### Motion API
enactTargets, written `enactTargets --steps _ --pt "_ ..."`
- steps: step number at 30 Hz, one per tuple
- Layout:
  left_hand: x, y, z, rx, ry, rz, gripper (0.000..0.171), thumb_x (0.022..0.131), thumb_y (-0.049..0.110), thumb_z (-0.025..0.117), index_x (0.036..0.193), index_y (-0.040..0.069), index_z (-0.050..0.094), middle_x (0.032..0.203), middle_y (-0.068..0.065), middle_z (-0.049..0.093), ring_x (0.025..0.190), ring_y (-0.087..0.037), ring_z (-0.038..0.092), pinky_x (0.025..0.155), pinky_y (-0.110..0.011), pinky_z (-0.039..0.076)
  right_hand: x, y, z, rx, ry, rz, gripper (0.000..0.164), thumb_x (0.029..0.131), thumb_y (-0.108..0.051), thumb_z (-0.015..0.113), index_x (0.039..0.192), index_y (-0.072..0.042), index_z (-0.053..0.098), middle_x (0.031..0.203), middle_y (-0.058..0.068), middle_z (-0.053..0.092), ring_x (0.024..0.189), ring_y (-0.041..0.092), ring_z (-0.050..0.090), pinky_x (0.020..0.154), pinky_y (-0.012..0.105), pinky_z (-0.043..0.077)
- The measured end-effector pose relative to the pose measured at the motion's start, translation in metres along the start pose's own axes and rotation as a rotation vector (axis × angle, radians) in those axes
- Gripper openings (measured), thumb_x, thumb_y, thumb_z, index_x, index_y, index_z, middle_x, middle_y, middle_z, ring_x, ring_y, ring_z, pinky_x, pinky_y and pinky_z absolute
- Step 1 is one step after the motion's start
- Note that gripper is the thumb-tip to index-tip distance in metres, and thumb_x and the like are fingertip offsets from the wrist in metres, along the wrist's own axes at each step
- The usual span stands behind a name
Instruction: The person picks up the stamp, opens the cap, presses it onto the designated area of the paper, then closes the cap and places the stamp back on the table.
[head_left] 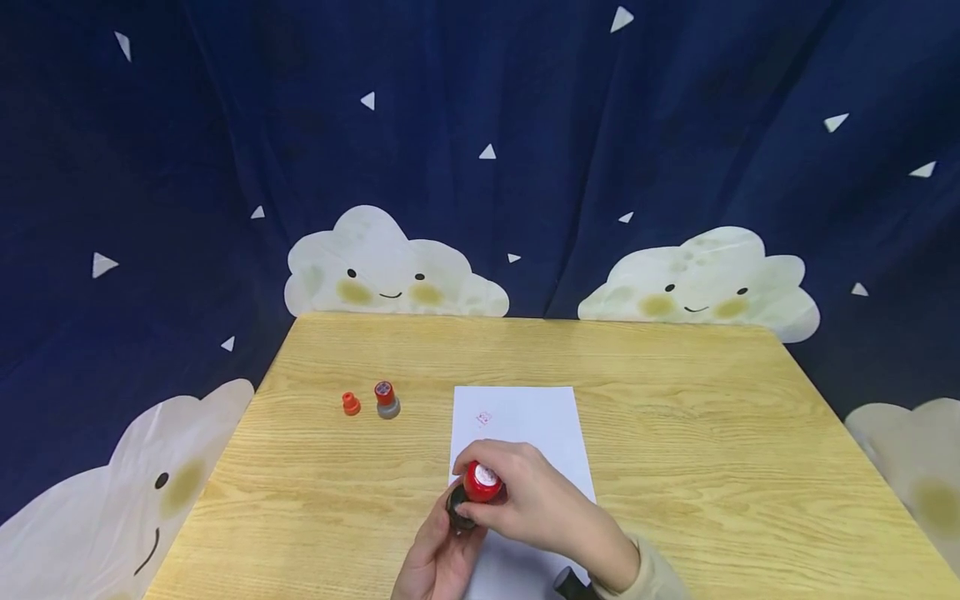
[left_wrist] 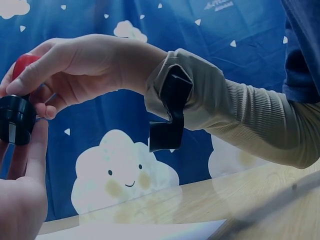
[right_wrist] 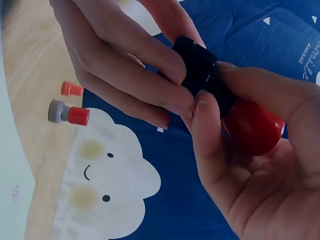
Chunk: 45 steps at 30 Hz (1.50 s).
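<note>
Both hands are on a stamp with a glossy red knob [head_left: 482, 482] and a black part [head_left: 459, 508], held over the sheet's near half. My left hand [head_left: 438, 558] grips the black part from below, its fingers around the side in the right wrist view. My right hand [head_left: 536, 496] has the knob against its palm. Its thumb and a fingertip pinch the stamp where red meets black [right_wrist: 227, 95]. The stamp's face is hidden. White paper [head_left: 517, 408] lies beneath, bearing a small red print [head_left: 483, 418].
Left of the paper, a red stamp with a grey base [head_left: 386, 402] stands on the wooden table [head_left: 697, 417]. Beside it is a small orange-red piece [head_left: 350, 404]. A dark blue curtain [head_left: 450, 167] with clouds hangs behind. A black wrist mount [left_wrist: 172, 110] sits on the right sleeve.
</note>
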<state>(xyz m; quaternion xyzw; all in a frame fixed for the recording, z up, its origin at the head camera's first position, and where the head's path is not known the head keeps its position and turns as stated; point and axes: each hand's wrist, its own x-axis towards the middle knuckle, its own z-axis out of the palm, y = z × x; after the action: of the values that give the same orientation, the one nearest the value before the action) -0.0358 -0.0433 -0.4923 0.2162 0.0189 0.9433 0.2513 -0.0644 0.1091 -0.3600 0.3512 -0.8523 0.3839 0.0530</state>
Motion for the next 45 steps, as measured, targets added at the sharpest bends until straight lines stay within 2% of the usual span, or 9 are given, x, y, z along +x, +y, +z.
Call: enactTargets --steps 9,15,18,23,27,30,32,38,45 --pt "-0.0007 0.0006 0.0028 -0.024 0.088 -0.005 0.037 0.101 0.005 0.034 0.136 0.005 0.048 0.142 -0.011 0.043 0.131 -0.018 0.04 0.116 -0.032 0.011 -0.0004 -0.0035 0.0016 0.009 0.029 0.029 0.028 0.072 -0.007 0.079 0.093 -0.014 0.062 0.087 -0.008 0.064 0.08 0.0 0.059 0.073 0.013 0.053" --pt "-0.0008 0.0002 0.001 -0.03 0.053 -0.012 0.037 0.101 0.005 0.035 0.137 0.004 0.047 0.142 -0.013 0.042 0.132 -0.02 0.04 0.116 -0.032 0.012 -0.0002 -0.0039 0.0011 -0.009 0.015 0.012 0.03 0.07 -0.005 0.078 0.093 -0.013 0.062 0.087 -0.009 0.064 0.079 0.0 0.058 0.074 0.012 0.052" --pt "-0.0003 0.0006 0.0012 -0.019 0.038 -0.01 0.038 0.101 0.005 0.034 0.137 0.003 0.045 0.142 -0.015 0.041 0.132 -0.022 0.039 0.116 -0.032 0.014 -0.0007 -0.0034 0.0012 -0.026 0.006 0.003 0.033 0.072 -0.009 0.078 0.099 -0.015 0.061 0.093 -0.01 0.064 0.084 0.0 0.058 0.077 0.013 0.051" --pt "0.0 0.0023 0.0047 -0.004 0.073 -0.032 0.037 0.102 0.007 0.032 0.137 0.003 0.045 0.141 -0.017 0.042 0.131 -0.028 0.04 0.115 -0.029 0.017 -0.0042 -0.004 0.001 -0.117 -0.02 0.004 0.047 0.071 -0.019 0.082 0.112 -0.02 0.058 0.106 -0.012 0.061 0.086 0.0 0.057 0.076 0.017 0.052" --pt "0.0002 0.0031 0.0063 0.01 0.084 -0.043 0.038 0.103 0.008 0.029 0.137 0.004 0.046 0.141 -0.016 0.043 0.13 -0.028 0.041 0.112 -0.025 0.026 -0.006 -0.0055 0.0018 -0.174 -0.037 0.017 0.058 0.066 -0.022 0.085 0.116 -0.024 0.055 0.104 -0.012 0.062 0.085 -0.001 0.056 0.074 0.021 0.052" --pt "0.0016 0.0025 0.0066 0.026 0.058 -0.032 0.039 0.103 0.007 0.027 0.138 0.005 0.045 0.141 -0.015 0.043 0.128 -0.027 0.044 0.111 -0.024 0.031 -0.0065 -0.0063 0.0031 -0.167 -0.04 0.043 0.06 0.065 -0.02 0.086 0.116 -0.026 0.054 0.099 -0.013 0.063 0.08 -0.001 0.054 0.071 0.02 0.051" --pt "0.0028 0.0016 0.0067 0.04 0.045 -0.024 0.039 0.103 0.008 0.028 0.138 0.006 0.045 0.141 -0.014 0.044 0.127 -0.026 0.045 0.112 -0.026 0.029 -0.0069 -0.0061 0.0036 -0.15 -0.032 0.051 0.06 0.065 -0.018 0.086 0.115 -0.026 0.055 0.097 -0.014 0.063 0.076 -0.001 0.053 0.069 0.018 0.05" --pt "0.0054 -0.0011 0.009 0.054 0.062 -0.015 0.038 0.101 0.011 0.035 0.137 0.011 0.049 0.139 -0.009 0.048 0.128 -0.024 0.045 0.114 -0.03 0.023 -0.0082 -0.0043 0.0059 -0.12 0.017 0.026 0.059 0.064 -0.01 0.084 0.113 -0.025 0.055 0.096 -0.015 0.064 0.077 -0.003 0.055 0.069 0.013 0.05" --pt "0.0058 -0.0025 0.0102 0.036 0.065 -0.048 0.038 0.101 0.013 0.035 0.135 0.012 0.051 0.137 -0.009 0.05 0.127 -0.023 0.046 0.114 -0.031 0.025 -0.0097 -0.0039 0.0056 -0.102 0.016 0.028 0.062 0.062 -0.008 0.084 0.114 -0.025 0.054 0.092 -0.013 0.064 0.071 -0.003 0.054 0.062 0.007 0.047"
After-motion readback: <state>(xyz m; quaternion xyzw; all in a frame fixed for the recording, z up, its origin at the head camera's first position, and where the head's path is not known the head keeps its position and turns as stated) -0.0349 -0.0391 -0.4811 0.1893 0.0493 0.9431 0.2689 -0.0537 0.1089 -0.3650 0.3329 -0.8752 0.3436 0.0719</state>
